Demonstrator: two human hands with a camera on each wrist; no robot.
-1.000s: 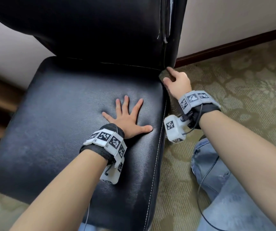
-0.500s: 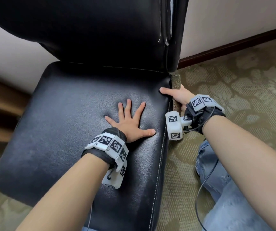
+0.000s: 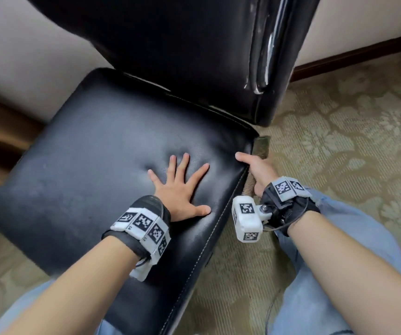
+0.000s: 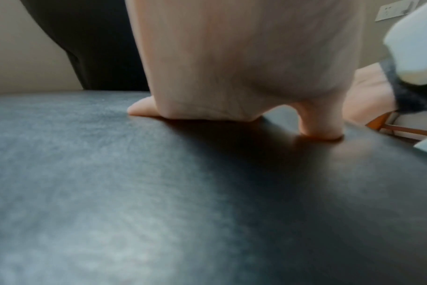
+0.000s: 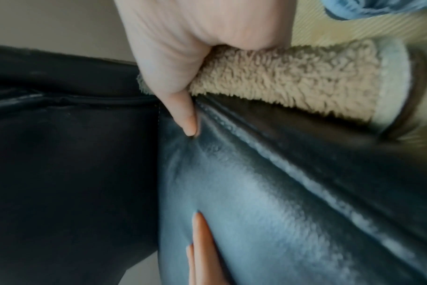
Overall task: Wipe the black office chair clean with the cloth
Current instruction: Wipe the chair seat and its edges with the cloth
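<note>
The black office chair (image 3: 112, 165) stands on the carpet (image 3: 339, 146), and everything here is told from its seat. The left hand (image 3: 180, 187) lies flat on the middle of the seat with its fingers spread wide and straight, pressing down and holding nothing. The right hand (image 3: 257, 170) is at the right edge of the seat, near the back corner. It grips the cloth (image 5: 293, 81), a fluffy tan one, with the fingers curled round it and the thumb (image 5: 181, 108) lying on top of the seat by the seam. The cloth is squeezed against the side of the seat, just below the stitched edge. I think the step now is wiping the right side edge of the seat. To do it well, the left hand should keep pushing down so the chair does not roll or spin. The right hand should press the cloth firmly on the side and slide it along the whole edge, from the back corner to the front. The top of the seat looks dull and dusty in patches, so it may need wiping too. The backrest (image 3: 182, 44) has pale scuffed marks on its right edge, and those may need a rub as well.
</note>
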